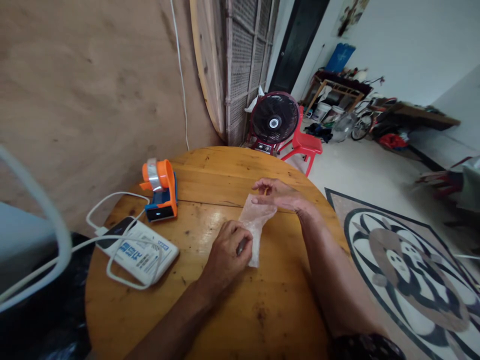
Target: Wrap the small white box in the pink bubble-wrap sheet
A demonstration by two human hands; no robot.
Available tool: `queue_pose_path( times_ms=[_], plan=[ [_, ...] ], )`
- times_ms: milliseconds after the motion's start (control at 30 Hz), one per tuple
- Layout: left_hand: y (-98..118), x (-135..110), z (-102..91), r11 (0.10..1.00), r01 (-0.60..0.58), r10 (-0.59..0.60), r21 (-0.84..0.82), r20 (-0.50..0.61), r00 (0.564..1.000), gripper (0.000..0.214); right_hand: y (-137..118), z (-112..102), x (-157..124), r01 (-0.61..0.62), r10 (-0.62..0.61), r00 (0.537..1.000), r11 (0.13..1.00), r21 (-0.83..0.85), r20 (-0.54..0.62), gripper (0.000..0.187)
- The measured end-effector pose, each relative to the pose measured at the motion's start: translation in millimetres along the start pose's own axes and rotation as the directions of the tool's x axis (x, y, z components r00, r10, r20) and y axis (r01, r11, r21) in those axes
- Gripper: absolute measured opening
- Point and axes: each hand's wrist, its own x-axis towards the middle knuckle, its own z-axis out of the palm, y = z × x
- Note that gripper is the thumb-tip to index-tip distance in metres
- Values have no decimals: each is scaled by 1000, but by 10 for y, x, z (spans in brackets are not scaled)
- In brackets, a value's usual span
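Note:
A crinkled strip of translucent plastic wrap [252, 216], perhaps bubble wrap, lies on the round wooden table [202, 215]. My left hand [229, 246] is closed over its lower left side. Between the thumb and fingers shows a small dark grey piece, too little of it visible to name. At the strip's upper right, my right hand [276, 194] reaches across with its fingers curved and a gap between thumb and forefinger. Its thumb rests on or just above the strip's top edge. My left fingers hide part of the wrap.
Left on the table stand an orange and blue tape dispenser [163, 192] and a white box [144, 252] with a phone [118, 232] and a looping white cable [108, 265]. Beyond the far edge are a fan [275, 120] and a red chair [306, 142]. A wooden wall [93, 90] borders the left.

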Motion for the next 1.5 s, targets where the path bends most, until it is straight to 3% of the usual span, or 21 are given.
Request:
queue_pose_path(
  times_ms=[267,467,733,1033,1233,1500],
  plan=[
    [0,4,-4,1000,4,-4,-21,9,1000,13,-63,-37,-52,9,-6,1000,991,-132,27,54],
    [-7,-2,-6,1000,7,-6,-23,18,1000,13,36,34,51,-8,-26,984,982,-189,-176,16],
    [-3,7,-8,1000,3,-2,-18,24,1000,14,-59,-5,43,-1,10,976,999,41,-216,8],
    [5,1,-7,1000,-3,3,1,19,1000,14,-32,-7,67,-36,114,954,961,273,-276,6],
    [-7,3,-12,1000,-19,18,19,15,1000,15,63,-53,57,-149,243,944,918,367,-225,5],
    [-15,7,-18,998,-46,46,42,-12,999,15,295,-36,98,-192,303,944,826,531,-129,12]
  ],
)
